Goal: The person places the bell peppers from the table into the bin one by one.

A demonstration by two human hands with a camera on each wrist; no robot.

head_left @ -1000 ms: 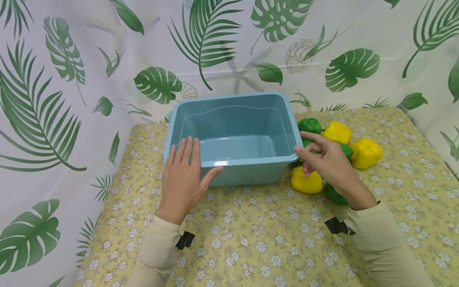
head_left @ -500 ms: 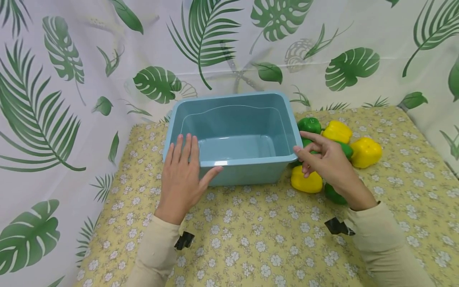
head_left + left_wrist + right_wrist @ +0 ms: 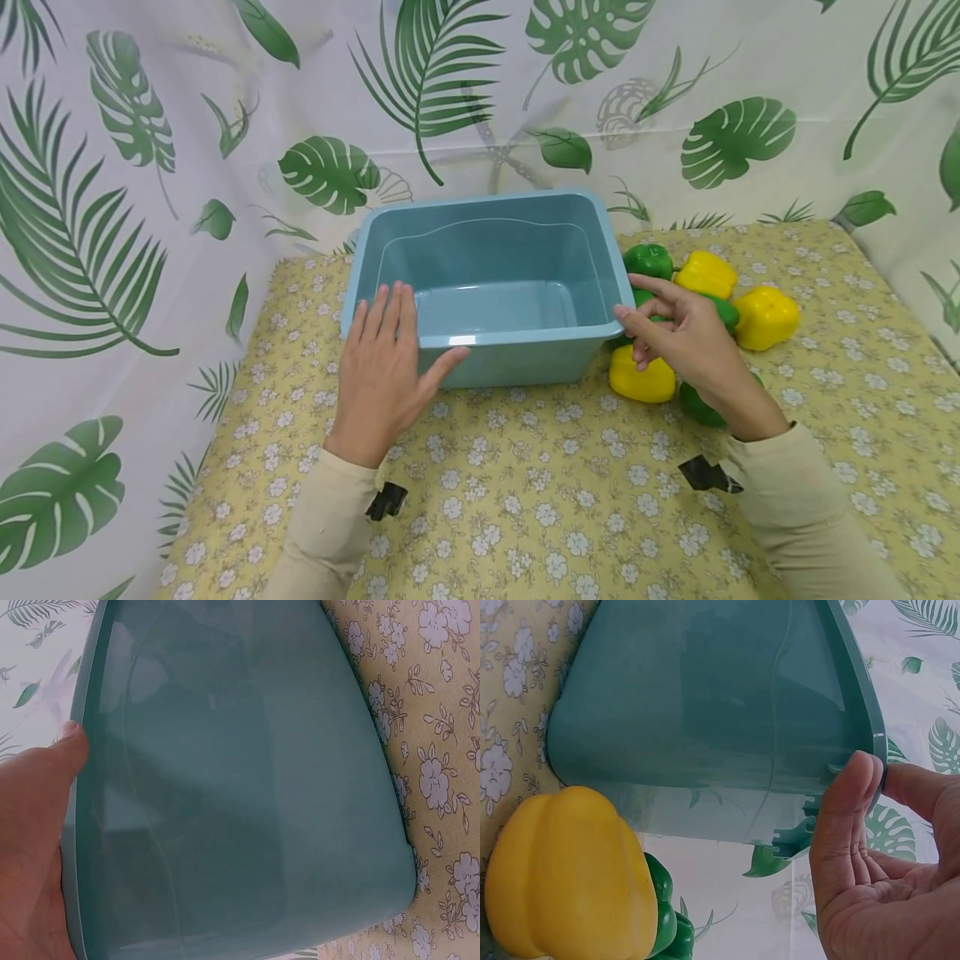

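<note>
A light blue plastic tub (image 3: 510,362) stands upright on the table, its bare bottom showing in the head view. My left hand (image 3: 377,375) rests over the left part of the near rim, fingers straight and thumb apart. In the left wrist view its thumb (image 3: 69,746) touches the rim. At the near right corner, my right hand (image 3: 693,337) holds the rim between thumb and fingers. Bell peppers lie right of the tub and around that hand: yellow ones, such as a near yellow bell pepper (image 3: 642,377), and green ones, such as a far green bell pepper (image 3: 648,262).
A yellow flowered cloth (image 3: 510,492) covers the table. White leaf-print sheets (image 3: 450,100) hang behind and at the left. Another yellow bell pepper (image 3: 767,318) lies farthest right, and a green bell pepper (image 3: 701,406) is partly hidden under the right wrist.
</note>
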